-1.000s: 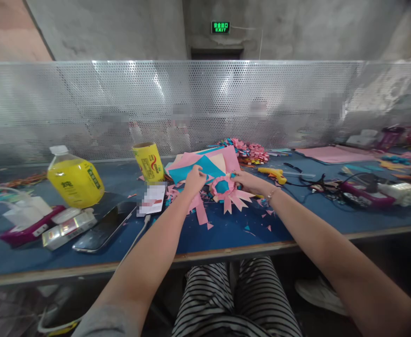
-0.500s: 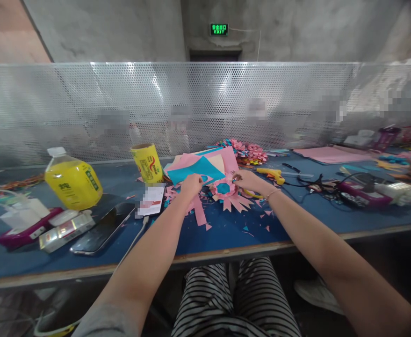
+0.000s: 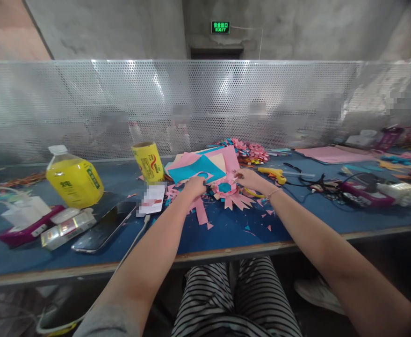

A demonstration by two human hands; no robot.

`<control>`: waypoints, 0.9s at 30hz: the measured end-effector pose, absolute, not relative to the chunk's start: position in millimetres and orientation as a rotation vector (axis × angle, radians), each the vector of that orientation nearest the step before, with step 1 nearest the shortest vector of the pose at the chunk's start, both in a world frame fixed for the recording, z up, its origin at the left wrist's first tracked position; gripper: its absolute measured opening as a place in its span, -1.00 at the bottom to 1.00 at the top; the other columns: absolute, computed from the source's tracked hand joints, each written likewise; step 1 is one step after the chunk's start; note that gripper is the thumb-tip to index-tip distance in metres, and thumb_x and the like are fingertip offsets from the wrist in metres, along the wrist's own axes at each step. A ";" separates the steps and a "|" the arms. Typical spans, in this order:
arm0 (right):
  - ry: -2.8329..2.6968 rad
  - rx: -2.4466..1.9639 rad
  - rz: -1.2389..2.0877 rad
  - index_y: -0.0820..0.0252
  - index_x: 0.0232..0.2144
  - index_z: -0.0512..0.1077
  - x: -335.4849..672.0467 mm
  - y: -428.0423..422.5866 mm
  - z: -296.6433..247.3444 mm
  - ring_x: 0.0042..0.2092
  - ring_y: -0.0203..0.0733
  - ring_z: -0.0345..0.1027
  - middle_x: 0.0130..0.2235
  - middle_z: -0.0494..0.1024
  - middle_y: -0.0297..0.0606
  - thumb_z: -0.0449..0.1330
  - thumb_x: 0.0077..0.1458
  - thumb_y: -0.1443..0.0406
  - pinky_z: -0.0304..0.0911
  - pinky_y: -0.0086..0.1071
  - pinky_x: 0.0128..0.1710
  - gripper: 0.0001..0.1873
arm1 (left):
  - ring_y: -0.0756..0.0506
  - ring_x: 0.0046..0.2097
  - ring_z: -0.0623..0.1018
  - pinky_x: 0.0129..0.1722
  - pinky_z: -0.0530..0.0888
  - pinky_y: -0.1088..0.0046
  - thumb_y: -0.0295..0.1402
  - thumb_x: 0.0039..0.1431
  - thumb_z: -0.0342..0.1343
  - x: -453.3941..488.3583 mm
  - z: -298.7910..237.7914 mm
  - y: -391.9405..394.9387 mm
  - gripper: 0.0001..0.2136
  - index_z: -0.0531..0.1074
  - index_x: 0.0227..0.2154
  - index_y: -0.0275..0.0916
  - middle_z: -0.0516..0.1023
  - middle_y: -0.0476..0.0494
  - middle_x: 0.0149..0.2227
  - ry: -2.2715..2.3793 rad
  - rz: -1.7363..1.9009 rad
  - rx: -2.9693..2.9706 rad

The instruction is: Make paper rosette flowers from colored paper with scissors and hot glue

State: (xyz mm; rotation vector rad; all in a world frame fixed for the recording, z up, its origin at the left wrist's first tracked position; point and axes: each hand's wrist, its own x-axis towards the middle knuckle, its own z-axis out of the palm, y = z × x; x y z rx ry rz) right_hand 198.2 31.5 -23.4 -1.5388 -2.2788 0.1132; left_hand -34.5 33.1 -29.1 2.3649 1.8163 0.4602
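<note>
A pink paper flower with a blue centre (image 3: 226,189) lies on the blue table (image 3: 222,229), its cut pink strips fanning toward me. My left hand (image 3: 194,186) is closed just left of the flower, fingers curled down onto pink paper scraps. My right hand (image 3: 248,179) pinches the flower's far right edge with fingertips together. Behind both hands lies a stack of pink and blue paper sheets (image 3: 205,164).
To the left are a yellow drink bottle (image 3: 74,180), a yellow can (image 3: 148,161), a phone on a cable (image 3: 103,227) and small packets. A yellow glue gun (image 3: 271,174), cables and finished paper flowers (image 3: 249,150) sit right. A perforated metal screen (image 3: 86,103) backs the table.
My left hand has dropped from the blue sheet to the scraps beside the flower. My right hand stays at the flower's edge, shifted slightly.
</note>
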 end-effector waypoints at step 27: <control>-2.507 -1.869 -0.096 0.34 -0.35 0.54 191.8 12.6 -24.9 -0.16 0.03 0.44 -0.25 0.56 0.13 0.07 -0.02 0.38 0.21 -0.37 -0.27 -0.74 | -0.22 0.02 0.41 0.00 0.31 0.31 -0.19 0.03 -0.02 -36.3 -32.5 36.3 -0.69 0.44 -0.22 -0.22 0.45 -0.27 -0.03 1.651 0.289 2.484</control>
